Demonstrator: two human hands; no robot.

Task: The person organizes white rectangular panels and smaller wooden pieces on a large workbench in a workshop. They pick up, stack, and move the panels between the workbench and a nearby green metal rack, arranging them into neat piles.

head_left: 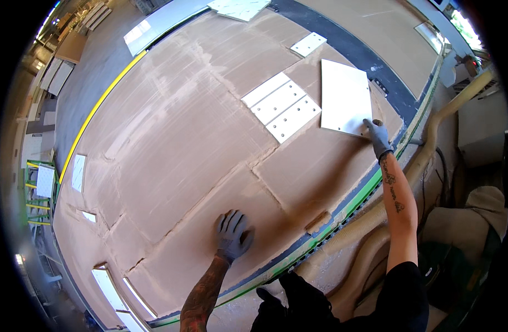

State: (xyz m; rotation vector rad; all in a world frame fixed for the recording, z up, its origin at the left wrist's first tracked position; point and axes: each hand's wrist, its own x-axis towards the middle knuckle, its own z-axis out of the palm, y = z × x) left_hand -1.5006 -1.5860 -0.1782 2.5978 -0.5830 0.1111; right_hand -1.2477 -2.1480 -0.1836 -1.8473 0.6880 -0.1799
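My right hand, in a grey glove, grips the near right corner of a large white panel. The panel looks tilted up, and a dark shadow falls on the board below it. Left of it lie white strips side by side, several of them drilled with round holes. My left hand, also gloved, is over the brown, dusty board with its fingers spread and nothing in it. A smaller drilled white piece lies farther off, beyond the strips.
White offcuts lie at the near left, with a small white piece farther up. Another white panel sits at the far edge. A yellow edge bounds the left side, a green edge the near side. Thick hoses run along the right.
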